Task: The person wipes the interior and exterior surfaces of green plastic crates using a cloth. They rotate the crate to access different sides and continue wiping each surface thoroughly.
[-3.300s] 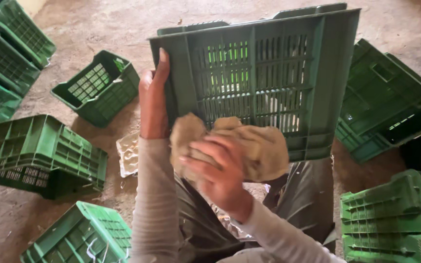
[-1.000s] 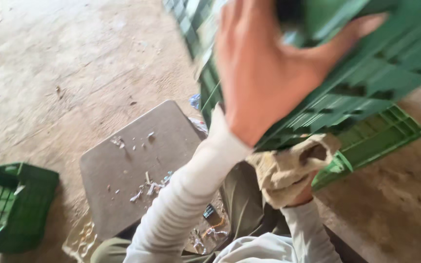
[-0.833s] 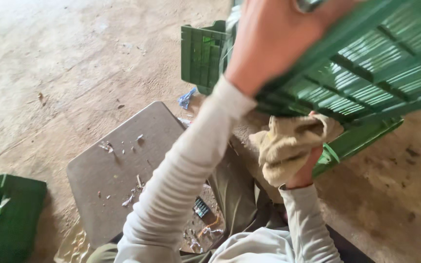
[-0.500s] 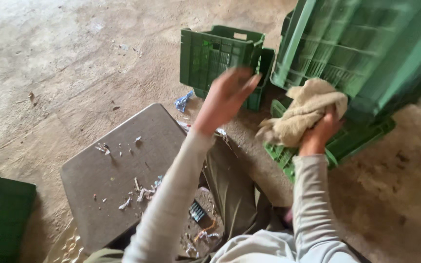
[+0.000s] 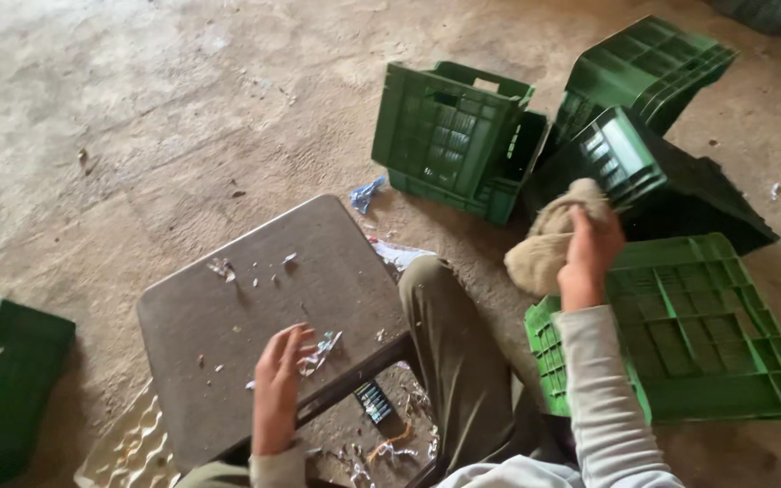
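1. Right hand (image 5: 589, 258): closed around a crumpled beige cloth rag (image 5: 549, 239), held against the corner of a dark green slatted plastic crate (image 5: 630, 167) that lies tipped on its side. Risk: the rag's loose folds hang below the grip and may catch on the crate's slats; a pull would likely drag it out of the fingers.
2. Left hand (image 5: 275, 389): open, fingers loosely spread, holding nothing, resting low over the near edge of a flat dark brown board (image 5: 255, 316). Risk: the board carries small pale scraps and a crinkled foil-like bit (image 5: 318, 348) just beside the fingers; a sweep of the hand may scatter these onto the floor.
3. Tipped crate, support: it leans on a bright green plastic crate (image 5: 689, 334) lying upside down beside the person's right arm. Risk: pressure from the rag may shift the tipped crate, since it appears to rest on an edge rather than a flat face.
4. Neighbouring stock: a green crate lying on its side (image 5: 449, 136) and another overturned green crate (image 5: 648, 68) stand touching or close to the tipped one. Risk: a slide may knock them together.
5. Floor: bare dusty concrete (image 5: 137, 108), with litter near the person's knee (image 5: 427, 298). Risk: a dropped rag picks up grit.
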